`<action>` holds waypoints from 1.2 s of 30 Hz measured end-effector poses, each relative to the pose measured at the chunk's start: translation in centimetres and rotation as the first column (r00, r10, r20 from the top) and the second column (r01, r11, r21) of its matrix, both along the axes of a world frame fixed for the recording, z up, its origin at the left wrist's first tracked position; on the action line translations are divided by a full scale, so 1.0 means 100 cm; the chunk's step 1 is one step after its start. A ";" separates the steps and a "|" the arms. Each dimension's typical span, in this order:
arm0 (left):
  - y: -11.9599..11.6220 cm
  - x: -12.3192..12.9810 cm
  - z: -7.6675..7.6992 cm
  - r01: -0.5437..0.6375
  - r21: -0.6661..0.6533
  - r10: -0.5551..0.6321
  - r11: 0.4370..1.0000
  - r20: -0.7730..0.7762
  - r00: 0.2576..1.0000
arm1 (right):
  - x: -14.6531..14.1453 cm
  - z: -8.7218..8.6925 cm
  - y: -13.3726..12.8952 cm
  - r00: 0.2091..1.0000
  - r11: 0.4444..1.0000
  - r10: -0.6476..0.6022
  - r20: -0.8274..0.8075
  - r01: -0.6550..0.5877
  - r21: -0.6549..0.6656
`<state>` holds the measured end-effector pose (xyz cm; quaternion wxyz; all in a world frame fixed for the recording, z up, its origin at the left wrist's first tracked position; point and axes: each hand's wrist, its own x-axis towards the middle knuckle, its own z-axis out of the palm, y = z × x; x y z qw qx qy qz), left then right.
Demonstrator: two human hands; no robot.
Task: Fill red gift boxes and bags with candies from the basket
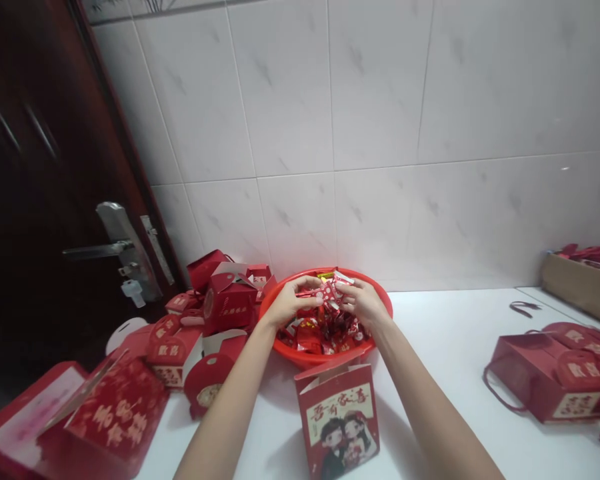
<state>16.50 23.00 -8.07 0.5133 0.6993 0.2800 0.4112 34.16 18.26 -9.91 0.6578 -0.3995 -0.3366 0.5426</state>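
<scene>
A red plastic basin (pixel 300 360) full of shiny wrapped candies (pixel 310 335) stands against the tiled wall. Over it, my left hand (pixel 293 303) has thumb and fingers closed on a red candy with white dots (pixel 327 294). My right hand (pixel 364 305) pinches wrapped candy from the other side, its fingertips close to the left ones; how many pieces it grips is hidden. In front of the basin, between my forearms, an open-topped red gift box (pixel 337 423) with a cartoon couple on its face stands upright.
Several red gift boxes (pixel 227 300) are piled on the left of the white table (pixel 430 347). More boxes (pixel 550 373) sit at the right. Behind them are a cardboard carton (pixel 577 287) and a dark ribbon piece (pixel 525 307). A dark door with a handle (pixel 100 250) borders the left.
</scene>
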 end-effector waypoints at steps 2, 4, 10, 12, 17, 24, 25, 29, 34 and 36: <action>0.002 0.000 -0.002 -0.043 0.063 0.046 0.997 -0.050 0.998 | 0.003 0.000 0.001 0.997 0.997 -0.073 -0.006 0.073 0.024; 0.003 0.001 -0.004 -0.072 0.087 0.081 0.994 -0.099 0.992 | 0.006 0.001 0.003 0.988 0.987 -0.155 -0.027 0.156 0.039; 0.007 0.001 -0.007 -0.100 0.109 0.116 0.989 -0.153 0.981 | 0.007 0.003 0.005 0.950 0.959 -0.267 -0.161 0.279 0.053; 0.011 0.002 -0.011 -0.133 0.115 0.152 0.984 -0.174 0.973 | 0.006 0.004 0.004 0.952 0.960 -0.256 -0.168 0.270 0.070; 0.019 0.001 -0.022 -0.223 0.180 0.267 0.958 -0.284 0.921 | 0.008 0.012 0.001 0.936 0.957 -0.276 -0.217 0.289 0.029; 0.014 0.005 -0.019 -0.278 0.451 0.464 0.848 -0.380 0.800 | 0.027 0.015 0.004 0.908 0.944 -0.330 -0.256 0.323 -0.071; 0.013 0.006 -0.018 -0.248 0.483 0.456 0.840 -0.378 0.806 | 0.030 0.013 0.006 0.903 0.942 -0.335 -0.269 0.325 -0.081; 0.013 0.017 -0.013 0.001 0.583 0.313 0.813 -0.438 0.842 | 0.038 0.002 0.013 0.875 0.932 -0.362 -0.320 0.338 -0.130; 0.028 0.060 -0.013 0.211 0.568 0.175 0.796 -0.548 0.818 | 0.043 -0.003 0.016 0.846 0.931 -0.365 -0.388 0.345 -0.121; 0.035 0.081 -0.018 0.273 0.554 0.139 0.787 -0.589 0.796 | 0.044 -0.003 0.017 0.839 0.932 -0.358 -0.409 0.350 -0.098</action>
